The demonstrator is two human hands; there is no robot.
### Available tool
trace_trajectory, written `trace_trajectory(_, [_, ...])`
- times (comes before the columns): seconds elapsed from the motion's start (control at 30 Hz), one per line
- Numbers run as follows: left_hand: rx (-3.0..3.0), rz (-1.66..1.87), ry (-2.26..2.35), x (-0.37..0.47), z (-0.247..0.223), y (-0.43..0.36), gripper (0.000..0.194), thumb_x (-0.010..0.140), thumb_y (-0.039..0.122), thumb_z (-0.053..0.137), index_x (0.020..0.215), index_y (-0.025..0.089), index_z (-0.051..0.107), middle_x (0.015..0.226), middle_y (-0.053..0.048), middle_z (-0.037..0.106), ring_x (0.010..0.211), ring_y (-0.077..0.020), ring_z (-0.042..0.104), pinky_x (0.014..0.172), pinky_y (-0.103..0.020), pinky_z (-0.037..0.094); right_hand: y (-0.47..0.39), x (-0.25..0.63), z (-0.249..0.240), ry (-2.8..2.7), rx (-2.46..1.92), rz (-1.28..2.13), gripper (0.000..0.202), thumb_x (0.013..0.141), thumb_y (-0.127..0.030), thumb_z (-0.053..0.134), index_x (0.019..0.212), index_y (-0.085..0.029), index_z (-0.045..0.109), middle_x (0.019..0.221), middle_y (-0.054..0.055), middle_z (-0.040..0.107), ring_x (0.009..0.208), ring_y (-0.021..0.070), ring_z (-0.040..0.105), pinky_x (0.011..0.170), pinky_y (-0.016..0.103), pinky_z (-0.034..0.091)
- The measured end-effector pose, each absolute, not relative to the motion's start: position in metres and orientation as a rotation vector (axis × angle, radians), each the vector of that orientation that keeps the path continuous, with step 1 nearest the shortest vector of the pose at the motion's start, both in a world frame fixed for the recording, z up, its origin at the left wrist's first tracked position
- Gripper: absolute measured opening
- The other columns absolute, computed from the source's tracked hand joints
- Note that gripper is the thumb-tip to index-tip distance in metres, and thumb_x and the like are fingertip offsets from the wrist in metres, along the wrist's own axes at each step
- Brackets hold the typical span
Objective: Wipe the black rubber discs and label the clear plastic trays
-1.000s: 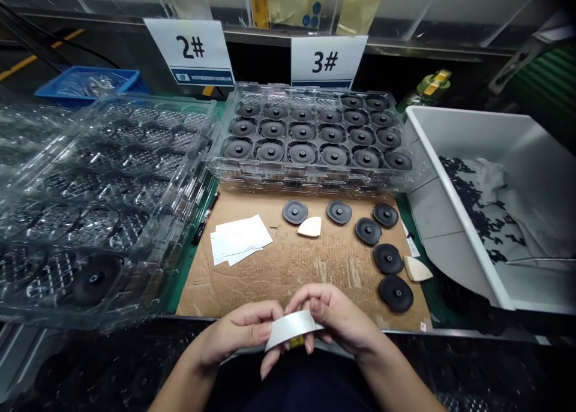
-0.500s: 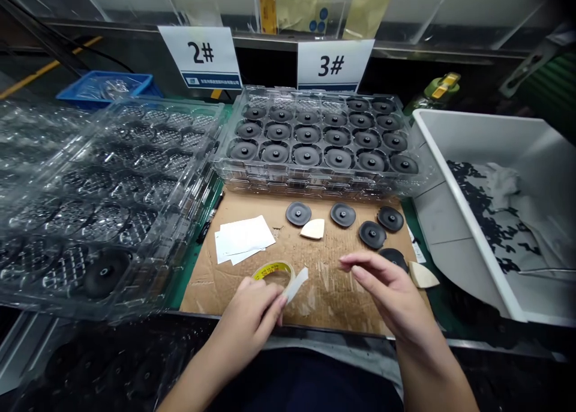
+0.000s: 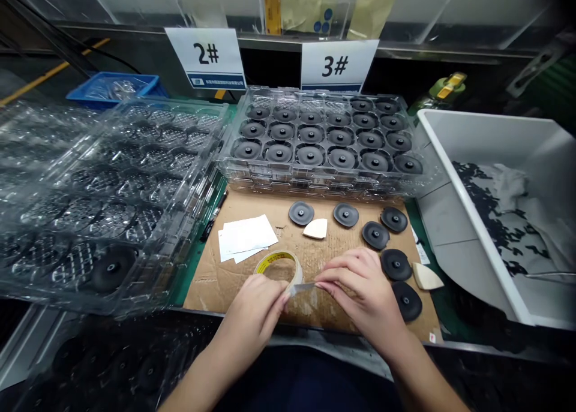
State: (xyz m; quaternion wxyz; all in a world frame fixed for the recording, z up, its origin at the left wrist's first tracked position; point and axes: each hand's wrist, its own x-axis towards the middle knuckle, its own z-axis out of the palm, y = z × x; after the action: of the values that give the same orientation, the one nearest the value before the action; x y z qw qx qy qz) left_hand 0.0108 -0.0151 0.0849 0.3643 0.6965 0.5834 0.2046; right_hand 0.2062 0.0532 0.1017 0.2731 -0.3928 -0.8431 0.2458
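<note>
A roll of clear tape (image 3: 297, 273) with yellow print inside its ring is in my left hand (image 3: 256, 310), thumb and fingers closed on its near edge. My right hand (image 3: 360, 286) pinches the free end of the tape, and a short strip is stretched between both hands. Below them lies a brown cardboard sheet (image 3: 216, 286). Several black round discs (image 3: 396, 264) with a small centre hub rest on it, mostly beside and beyond my right hand. A cream wedge-shaped pad (image 3: 315, 228) sits near the discs, and a second cream pad (image 3: 426, 276) lies at the right edge.
Stacked clear trays (image 3: 324, 181) holding black discs stand at the back. More clear blister trays (image 3: 148, 202) fill the left. White paper slips (image 3: 247, 235) and a black marker (image 3: 214, 215) lie left of centre. A white bin (image 3: 468, 220) with small black parts stands right.
My right hand has moved left and closed on the loose tape end, which was sticking up free before. My left hand still holds the roll. Discs formerly behind my right hand now show.
</note>
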Motion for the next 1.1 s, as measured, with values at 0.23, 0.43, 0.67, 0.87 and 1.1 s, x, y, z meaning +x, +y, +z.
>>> trace_trajectory(0.23, [1.777,0.557,1.624,0.015,0.077,-0.012,0.023,0.088,0.025,0.036,0.071,0.02,0.051,0.069,-0.003,0.054,0.07,-0.0192,0.047,0.068,-0.031,0.034,0.045,0.207,0.106,-2.347,-0.995,0.584,0.01,0.082,-0.017,0.056,0.083,-0.022,0.064,0.08,0.002,0.064,0.078,0.0178,0.05,0.079,0.038,0.034])
trace_trajectory(0.43, [1.739,0.641,1.596,0.014,0.079,-0.013,0.016,0.086,0.025,0.041,0.085,0.019,0.056,0.077,-0.006,0.057,0.076,-0.0207,0.049,0.07,-0.032,0.035,0.046,0.208,0.1,-2.337,-1.061,0.711,0.008,0.079,-0.027,0.06,0.085,-0.021,0.06,0.084,0.004,0.063,0.083,0.0191,0.051,0.076,0.036,0.036])
trace_trajectory(0.67, [1.604,0.731,1.568,0.019,0.076,-0.01,0.019,0.087,0.025,0.039,0.082,0.02,0.057,0.073,-0.004,0.057,0.074,-0.0195,0.049,0.07,-0.031,0.035,0.035,0.203,0.093,-2.215,-1.009,0.448,0.018,0.078,-0.007,0.053,0.073,-0.022,0.062,0.07,0.0,0.064,0.07,0.0153,0.053,0.08,0.039,0.035])
trace_trajectory(0.87, [1.526,0.849,1.551,0.035,0.079,-0.008,0.015,0.085,0.025,0.044,0.081,0.019,0.057,0.075,-0.002,0.06,0.074,-0.0176,0.05,0.072,-0.03,0.036,0.017,0.212,0.082,-2.152,-0.914,0.214,0.026,0.071,0.001,0.053,0.077,-0.024,0.06,0.067,-0.002,0.065,0.067,0.0154,0.054,0.081,0.043,0.035])
trace_trajectory(1.1, [1.272,1.074,2.031,-0.023,0.089,0.003,0.024,0.086,0.033,0.043,0.071,0.019,0.055,0.071,0.001,0.055,0.071,-0.0157,0.051,0.068,-0.027,0.038,-0.002,0.249,0.079,-1.758,-1.257,0.535,0.019,0.075,-0.005,0.055,0.07,-0.023,0.056,0.068,0.001,0.055,0.071,0.0178,0.051,0.083,0.044,0.037])
